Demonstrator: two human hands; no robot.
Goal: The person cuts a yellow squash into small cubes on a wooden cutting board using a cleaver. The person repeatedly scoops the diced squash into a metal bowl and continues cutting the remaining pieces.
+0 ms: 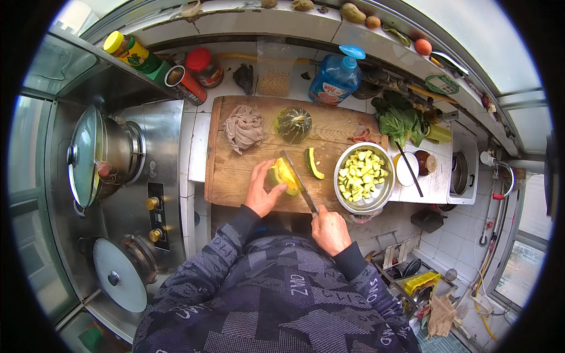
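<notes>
My left hand (261, 189) grips a cut piece of green-skinned squash with yellow flesh (282, 175) on the wooden cutting board (229, 189). In my right hand (331, 230) is the handle of a kitchen knife (300, 182), its blade against the right side of that piece. A curved squash slice (314, 164) lies to the right of the blade. Farther back sit a striped squash (295, 125), stem up, and a crumpled beige cloth (244, 128). A metal bowl (390, 187) at the board's right end holds diced squash (362, 174).
A gas stove (165, 128) with lidded pans is on the left. Behind the board stand a red-lidded jar (205, 68), a bag of beans (274, 79) and a blue pump bottle (335, 79). Leafy greens (399, 121), a white bowl (406, 168) and a sink (470, 176) are on the right.
</notes>
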